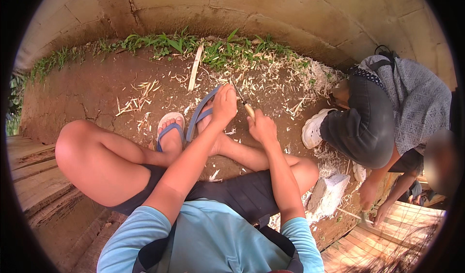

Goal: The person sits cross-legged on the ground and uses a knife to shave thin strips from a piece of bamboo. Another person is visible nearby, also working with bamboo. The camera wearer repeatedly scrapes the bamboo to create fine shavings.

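My right hand is wrapped round the pale wooden handle of a knife. Its thin dark blade points up and left, passing just beside my left hand. The fingers of that hand are closed; what they hold, if anything, is too small or hidden to make out. Close behind it, my right foot wears a blue flip-flop, tipped up on its edge. The other flip-flop, with a pale top and blue straps, lies flat under my left foot.
Pale wood shavings litter the bare earth. A flat wood strip lies near the grass along the wall. At right a crouching person works over wooden slats, beside a whitish block. Planks are at left.
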Motion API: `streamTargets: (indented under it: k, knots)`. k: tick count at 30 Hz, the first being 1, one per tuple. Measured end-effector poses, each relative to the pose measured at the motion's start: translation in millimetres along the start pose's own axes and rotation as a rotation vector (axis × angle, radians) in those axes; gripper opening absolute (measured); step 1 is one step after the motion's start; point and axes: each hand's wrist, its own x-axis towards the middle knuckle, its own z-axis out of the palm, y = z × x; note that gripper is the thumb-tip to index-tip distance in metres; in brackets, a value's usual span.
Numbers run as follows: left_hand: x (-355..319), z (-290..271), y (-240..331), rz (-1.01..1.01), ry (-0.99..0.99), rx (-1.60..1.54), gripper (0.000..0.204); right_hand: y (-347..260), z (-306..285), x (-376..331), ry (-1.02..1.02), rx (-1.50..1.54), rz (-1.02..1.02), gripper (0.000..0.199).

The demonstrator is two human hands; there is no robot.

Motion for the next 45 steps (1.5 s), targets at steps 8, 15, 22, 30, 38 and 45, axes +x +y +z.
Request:
streamTargets:
  k: [8,15,22,30,38,45]
  knots:
    - [-1.9,4.5,4.1,-0.109,0.035,-0.075,0.019,14.7,16.4,-10.3,0.681,0.798,-0.171,0.035]
    - [5.0,-2.0,13.3,-0.193,0.017,-0.085,0.022,-10.0,-9.5,-4.0,-0.031,0.039,0.002,0.035]
    - [-1.1,8.7,4.9,-0.176,0.026,-0.052,0.026,-12.8,-20.0,-30.3,0.807,0.988,-0.254,0.038]
    - [-4.0,3.2,13.9,-0.229,0.091,0.039,0.027,0.5,3.7,-1.3,0.062,0.064,0.051,0.033]
    - [0.0,-2.4,19.2,-0.432,0.071,0.049,0.024,-18.6,-4.7,-21.1,0.252,0.222,-0.006,0.044]
    - [-8.2,0.2,17.4,-0.468,0.118,-0.021,0.026,-11.7,-13.3,-6.5,0.11,0.099,0.088,0.036]
